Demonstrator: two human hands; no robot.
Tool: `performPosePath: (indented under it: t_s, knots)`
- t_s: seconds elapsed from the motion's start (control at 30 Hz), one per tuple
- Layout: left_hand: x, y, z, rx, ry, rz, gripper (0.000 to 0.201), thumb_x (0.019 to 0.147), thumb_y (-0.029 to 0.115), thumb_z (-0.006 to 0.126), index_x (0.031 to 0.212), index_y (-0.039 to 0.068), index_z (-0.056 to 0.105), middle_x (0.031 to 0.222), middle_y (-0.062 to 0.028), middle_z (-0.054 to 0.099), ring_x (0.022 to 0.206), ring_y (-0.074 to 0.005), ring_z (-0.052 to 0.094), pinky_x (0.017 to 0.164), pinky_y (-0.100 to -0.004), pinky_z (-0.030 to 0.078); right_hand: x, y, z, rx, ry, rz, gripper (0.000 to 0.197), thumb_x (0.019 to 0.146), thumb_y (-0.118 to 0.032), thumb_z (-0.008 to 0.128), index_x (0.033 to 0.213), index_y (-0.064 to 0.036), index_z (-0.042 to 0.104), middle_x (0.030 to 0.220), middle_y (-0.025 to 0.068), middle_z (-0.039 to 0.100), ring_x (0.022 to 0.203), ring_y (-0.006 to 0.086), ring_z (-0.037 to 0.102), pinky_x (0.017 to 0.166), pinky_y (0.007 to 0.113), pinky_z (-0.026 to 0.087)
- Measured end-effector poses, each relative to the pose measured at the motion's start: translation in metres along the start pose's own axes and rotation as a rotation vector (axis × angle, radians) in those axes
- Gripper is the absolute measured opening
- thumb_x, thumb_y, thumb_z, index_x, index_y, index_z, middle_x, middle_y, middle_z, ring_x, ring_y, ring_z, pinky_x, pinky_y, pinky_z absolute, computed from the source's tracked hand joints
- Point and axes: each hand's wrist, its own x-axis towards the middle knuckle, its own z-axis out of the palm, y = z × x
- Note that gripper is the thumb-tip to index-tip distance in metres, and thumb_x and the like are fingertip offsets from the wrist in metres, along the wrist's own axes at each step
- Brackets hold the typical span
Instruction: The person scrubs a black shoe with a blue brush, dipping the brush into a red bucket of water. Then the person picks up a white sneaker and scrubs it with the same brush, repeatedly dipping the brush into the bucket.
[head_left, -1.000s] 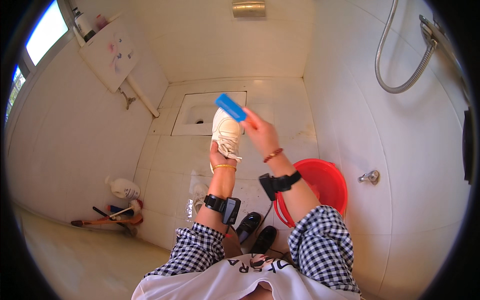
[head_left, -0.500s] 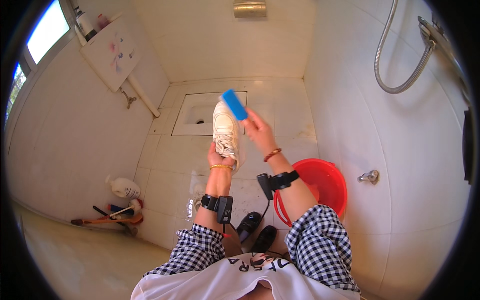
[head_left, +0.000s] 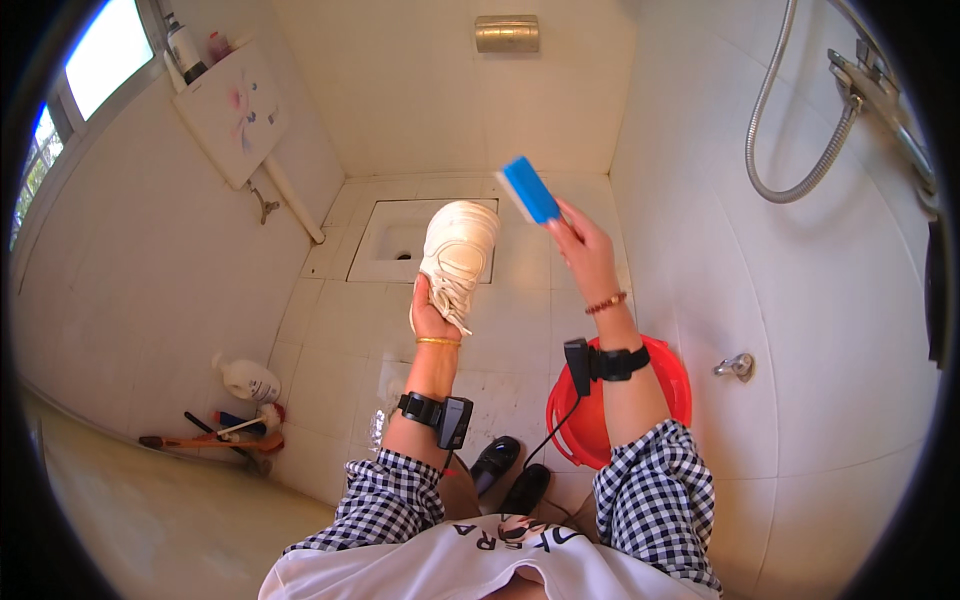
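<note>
A white lace-up sneaker [head_left: 460, 255] is held up in front of me, toe pointing away, its laces hanging loosely near my wrist. My left hand [head_left: 433, 312] grips it at the heel end, thumb along the side. To the right, my right hand [head_left: 585, 250] is closed around a blue scrubbing brush [head_left: 530, 190] with pale bristles facing left. The brush is apart from the sneaker, with a gap between them. Part of the brush's handle is hidden by my fingers.
A red bucket [head_left: 678, 385] stands right, partly behind my right forearm. A squat toilet [head_left: 375, 240] is set in the tiled floor ahead. A white bottle [head_left: 248, 378] and several brushes [head_left: 215, 440] lie at the left wall. A shower hose [head_left: 765, 120] and tap [head_left: 737, 367] are on the right wall.
My right hand has moved the brush right and away from the sneaker, over which it was before. The sneaker has turned, its toe now leaning slightly right.
</note>
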Motion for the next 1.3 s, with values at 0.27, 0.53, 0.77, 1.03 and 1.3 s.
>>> performPosePath:
  t_s: [0.27, 0.53, 0.77, 1.03, 1.3]
  knots:
    - [0.009, 0.018, 0.011, -0.112, 0.094, 0.035, 0.045, 0.093, 0.029, 0.043, 0.132, 0.006, 0.041, 0.134, -0.0110, 0.046, 0.120, -0.0284, 0.047, 0.100, -0.0419, 0.038, -0.036, 0.042, 0.003, -0.701, -0.233, 0.075, 0.035, 0.082, -0.027, 0.063, 0.113, -0.0102, 0.061, 0.086, 0.0142, 0.066, 0.077, 0.0202, 0.065, 0.067, 0.029, 0.049]
    - [0.010, 0.011, 0.012, 0.184, 0.126, 0.222, 0.044, 0.091, 0.026, 0.051, 0.126, -0.001, 0.046, 0.128, -0.0106, 0.051, 0.114, -0.0240, 0.051, 0.095, -0.0355, 0.042, 0.009, -0.012, 0.022, -0.131, -0.081, -0.024, 0.035, 0.083, -0.023, 0.063, 0.115, -0.0110, 0.060, 0.088, 0.0115, 0.067, 0.078, 0.0164, 0.063, 0.070, 0.028, 0.048]
    - [0.007, 0.013, 0.015, 0.486, 0.135, 0.515, 0.040, 0.084, 0.020, 0.064, 0.114, -0.006, 0.055, 0.112, -0.0087, 0.057, 0.097, -0.0173, 0.056, 0.083, -0.0299, 0.045, -0.015, 0.007, 0.005, -0.370, -0.171, 0.030, 0.034, 0.084, -0.023, 0.062, 0.117, -0.0136, 0.060, 0.094, 0.0113, 0.067, 0.083, 0.0178, 0.065, 0.072, 0.029, 0.048]
    - [0.014, 0.015, -0.005, 0.459, 0.108, 0.485, 0.041, 0.087, 0.019, 0.060, 0.118, -0.007, 0.051, 0.113, -0.0106, 0.057, 0.098, -0.0184, 0.057, 0.086, -0.0311, 0.045, 0.010, 0.022, 0.010, -0.037, -0.134, 0.046, 0.033, 0.087, -0.024, 0.059, 0.116, -0.0072, 0.060, 0.095, 0.0092, 0.068, 0.080, 0.0128, 0.062, 0.073, 0.025, 0.047]
    - [0.019, 0.019, -0.019, 0.054, 0.024, 0.057, 0.048, 0.092, 0.031, 0.048, 0.128, 0.000, 0.043, 0.128, -0.0124, 0.050, 0.116, -0.0278, 0.050, 0.098, -0.0385, 0.041, -0.034, 0.064, -0.020, -0.317, -0.266, 0.297, 0.034, 0.088, -0.021, 0.058, 0.117, -0.0023, 0.058, 0.092, 0.0043, 0.068, 0.080, 0.0105, 0.059, 0.074, 0.023, 0.046]
